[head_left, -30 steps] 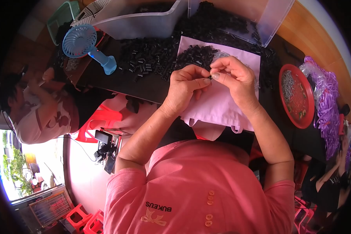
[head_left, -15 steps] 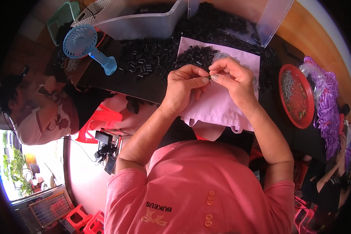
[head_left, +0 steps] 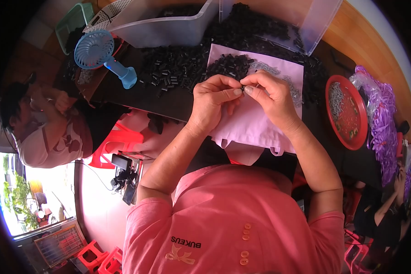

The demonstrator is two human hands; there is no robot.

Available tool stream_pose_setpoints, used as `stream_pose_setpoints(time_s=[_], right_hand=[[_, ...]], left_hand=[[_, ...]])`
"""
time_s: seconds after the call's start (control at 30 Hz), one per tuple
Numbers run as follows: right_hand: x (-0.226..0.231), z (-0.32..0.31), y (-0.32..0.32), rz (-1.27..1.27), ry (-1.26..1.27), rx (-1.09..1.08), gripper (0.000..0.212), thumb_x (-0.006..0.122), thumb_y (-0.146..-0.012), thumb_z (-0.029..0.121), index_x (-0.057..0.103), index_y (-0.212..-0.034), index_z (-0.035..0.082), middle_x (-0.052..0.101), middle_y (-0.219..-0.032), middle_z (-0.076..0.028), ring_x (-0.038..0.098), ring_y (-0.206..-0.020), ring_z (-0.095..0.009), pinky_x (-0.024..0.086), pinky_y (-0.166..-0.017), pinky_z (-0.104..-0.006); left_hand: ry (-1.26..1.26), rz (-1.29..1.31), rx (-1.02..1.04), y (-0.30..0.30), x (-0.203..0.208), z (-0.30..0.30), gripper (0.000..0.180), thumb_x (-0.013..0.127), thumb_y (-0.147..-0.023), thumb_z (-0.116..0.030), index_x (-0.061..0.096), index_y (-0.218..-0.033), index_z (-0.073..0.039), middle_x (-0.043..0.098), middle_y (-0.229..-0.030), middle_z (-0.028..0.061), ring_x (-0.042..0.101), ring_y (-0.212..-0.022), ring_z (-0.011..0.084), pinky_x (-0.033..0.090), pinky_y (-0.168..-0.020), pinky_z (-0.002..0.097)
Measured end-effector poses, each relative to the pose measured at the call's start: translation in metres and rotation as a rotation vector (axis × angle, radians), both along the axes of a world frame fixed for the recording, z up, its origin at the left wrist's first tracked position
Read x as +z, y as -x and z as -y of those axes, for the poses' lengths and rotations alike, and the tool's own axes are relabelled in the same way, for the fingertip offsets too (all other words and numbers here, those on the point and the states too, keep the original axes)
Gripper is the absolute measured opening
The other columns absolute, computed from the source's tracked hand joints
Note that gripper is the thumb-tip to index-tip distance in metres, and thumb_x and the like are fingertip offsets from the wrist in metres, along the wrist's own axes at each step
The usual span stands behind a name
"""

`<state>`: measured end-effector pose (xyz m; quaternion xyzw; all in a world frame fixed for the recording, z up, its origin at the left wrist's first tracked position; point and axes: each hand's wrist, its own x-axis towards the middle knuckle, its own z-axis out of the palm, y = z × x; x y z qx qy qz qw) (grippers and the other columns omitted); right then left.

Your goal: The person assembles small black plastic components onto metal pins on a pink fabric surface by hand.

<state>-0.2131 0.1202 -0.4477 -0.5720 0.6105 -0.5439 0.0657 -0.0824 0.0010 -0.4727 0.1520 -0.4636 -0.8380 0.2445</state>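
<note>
Over a pink cloth bag (head_left: pixel 249 130) on the dark table, my two hands meet fingertip to fingertip. My left hand (head_left: pixel 210 101) is closed in a pinch, thumb against forefinger. Opposite it, my right hand (head_left: pixel 273 97) pinches at the same spot. Between the fingertips a small dark piece shows, mostly hidden and too small to make out fully. Behind my hands on the bag lies a heap of short black cylindrical pieces (head_left: pixel 228 65). Beside that heap are small clear or silvery pieces (head_left: pixel 266 68), partly covered by my right hand.
More black pieces (head_left: pixel 169 73) spread across the table around clear plastic bins (head_left: pixel 157 34). At the left stands a blue handheld fan (head_left: pixel 95 49). A red tray (head_left: pixel 361 130) with small metallic pieces sits at the right, beside purple ribbons (head_left: pixel 383 123). Other people sit at both sides.
My hands have shifted very slightly left and remain pinched together. At the left, the other person's arms have risen toward the head.
</note>
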Motion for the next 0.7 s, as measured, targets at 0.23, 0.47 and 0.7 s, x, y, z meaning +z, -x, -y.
stream_pose_setpoints(time_s=[0.23, 0.47, 0.7], right_hand=[[-0.002, -0.003, 0.004, -0.071, -0.037, 0.006, 0.012, 0.063, -0.082, -0.009, 0.064, -0.091, -0.002, 0.060, -0.082, -0.008, 0.060, -0.074, -0.017, 0.047, -0.068, -0.0263], [0.006, -0.001, 0.030, -0.408, 0.095, -0.236, 0.009, 0.068, -0.077, 0.002, 0.065, -0.084, 0.006, 0.061, -0.079, -0.009, 0.062, -0.074, -0.029, 0.049, -0.065, -0.0382], [-0.018, 0.001, 0.056, -0.792, -0.127, -0.486, 0.014, 0.067, -0.074, 0.005, 0.069, -0.086, 0.012, 0.060, -0.088, -0.005, 0.059, -0.091, -0.027, 0.047, -0.081, -0.0410]], left_hand=[[0.041, 0.012, 0.011, 0.002, 0.004, -0.005, 0.015, 0.063, -0.086, 0.008, 0.064, -0.101, 0.004, 0.067, -0.081, 0.0093, 0.062, -0.062, 0.0132, 0.048, -0.050, 0.0222], [0.168, 0.086, -0.072, 0.001, -0.005, -0.001, 0.016, 0.064, -0.086, 0.006, 0.066, -0.102, 0.003, 0.066, -0.079, 0.0062, 0.058, -0.061, 0.0095, 0.046, -0.053, 0.0214], [0.186, 0.075, -0.060, 0.001, -0.001, -0.002, 0.013, 0.064, -0.086, 0.006, 0.066, -0.098, 0.003, 0.066, -0.079, 0.0071, 0.057, -0.059, 0.0093, 0.046, -0.054, 0.0208]])
